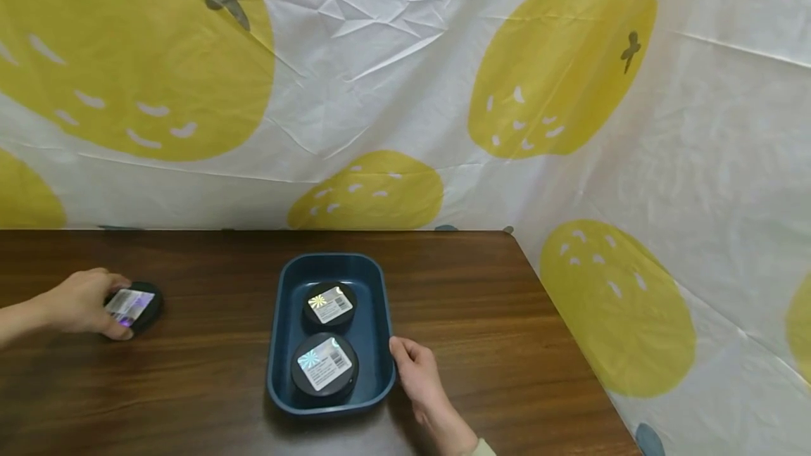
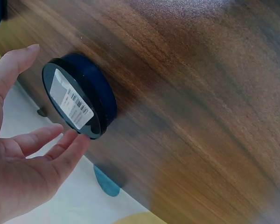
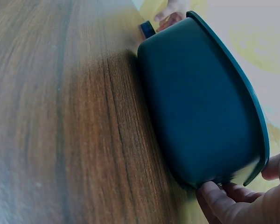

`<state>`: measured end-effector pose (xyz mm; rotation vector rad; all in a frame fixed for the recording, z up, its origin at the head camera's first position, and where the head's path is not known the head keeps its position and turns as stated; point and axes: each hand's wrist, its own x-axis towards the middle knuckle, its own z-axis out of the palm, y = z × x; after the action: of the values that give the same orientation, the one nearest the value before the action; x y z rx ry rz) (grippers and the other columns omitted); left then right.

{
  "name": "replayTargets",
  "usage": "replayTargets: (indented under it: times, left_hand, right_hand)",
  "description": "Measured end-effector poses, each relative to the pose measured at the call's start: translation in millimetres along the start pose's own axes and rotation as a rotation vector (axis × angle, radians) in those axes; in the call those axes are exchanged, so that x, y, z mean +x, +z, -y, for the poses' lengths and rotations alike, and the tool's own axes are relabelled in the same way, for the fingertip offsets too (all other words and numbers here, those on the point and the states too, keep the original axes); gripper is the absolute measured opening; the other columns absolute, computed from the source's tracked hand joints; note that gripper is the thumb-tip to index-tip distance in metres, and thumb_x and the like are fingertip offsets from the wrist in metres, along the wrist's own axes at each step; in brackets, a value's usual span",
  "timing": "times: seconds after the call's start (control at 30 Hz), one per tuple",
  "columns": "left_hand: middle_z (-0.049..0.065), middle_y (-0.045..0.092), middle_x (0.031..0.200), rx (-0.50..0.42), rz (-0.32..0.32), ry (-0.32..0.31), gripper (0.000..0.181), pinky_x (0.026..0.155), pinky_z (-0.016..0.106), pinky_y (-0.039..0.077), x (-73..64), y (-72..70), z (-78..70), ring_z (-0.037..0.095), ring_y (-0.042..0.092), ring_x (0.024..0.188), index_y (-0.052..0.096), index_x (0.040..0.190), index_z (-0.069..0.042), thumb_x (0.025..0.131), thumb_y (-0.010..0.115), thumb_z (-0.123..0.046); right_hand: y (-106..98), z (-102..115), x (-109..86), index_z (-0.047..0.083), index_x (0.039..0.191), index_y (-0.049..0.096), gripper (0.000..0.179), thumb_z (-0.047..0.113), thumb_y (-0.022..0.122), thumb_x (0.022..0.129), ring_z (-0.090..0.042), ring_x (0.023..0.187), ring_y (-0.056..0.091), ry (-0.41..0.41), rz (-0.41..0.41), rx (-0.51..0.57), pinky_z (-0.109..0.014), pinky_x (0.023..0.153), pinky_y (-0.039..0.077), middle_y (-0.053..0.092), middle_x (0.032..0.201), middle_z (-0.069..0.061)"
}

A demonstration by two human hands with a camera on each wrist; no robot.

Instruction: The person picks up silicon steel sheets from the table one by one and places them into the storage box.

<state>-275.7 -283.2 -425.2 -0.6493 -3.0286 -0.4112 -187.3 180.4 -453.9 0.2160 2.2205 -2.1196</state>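
A dark blue rectangular tray stands on the table, holding two round black-lidded containers, a rear one and a front one, each with a white barcode label. My right hand grips the tray's right side. In the right wrist view, the thumb is at the rim and the fingers press the outer wall. Far to the left, a third round container with a black lid and barcode label rests on the table. Around it, my left hand spreads its fingers; in the left wrist view the fingertips reach the lid's edge, the thumb apart.
The dark wooden table ends at a back edge and a slanting right edge. Behind and to the right hangs a white cloth printed with large yellow fruit. Bare wood lies between the left container and the tray.
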Motion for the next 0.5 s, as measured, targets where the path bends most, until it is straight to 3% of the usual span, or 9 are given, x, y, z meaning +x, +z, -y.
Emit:
replayTargets:
  times: [0.5]
  left_hand:
    - [0.020,0.059,0.083,-0.011,0.018,-0.017,0.075,0.059,0.032,0.041,4.2,3.1,3.4,0.022,0.049,0.070,0.057,0.098,0.021,0.050,0.087,-0.029]
  right_hand:
    - [-1.0,-0.4,0.5,-0.016,0.108,0.060,0.034,0.015,0.050,0.096,-0.006,0.068,0.052,-0.005,0.000,-0.002,-0.019,0.061,0.043,0.059,0.075,0.002]
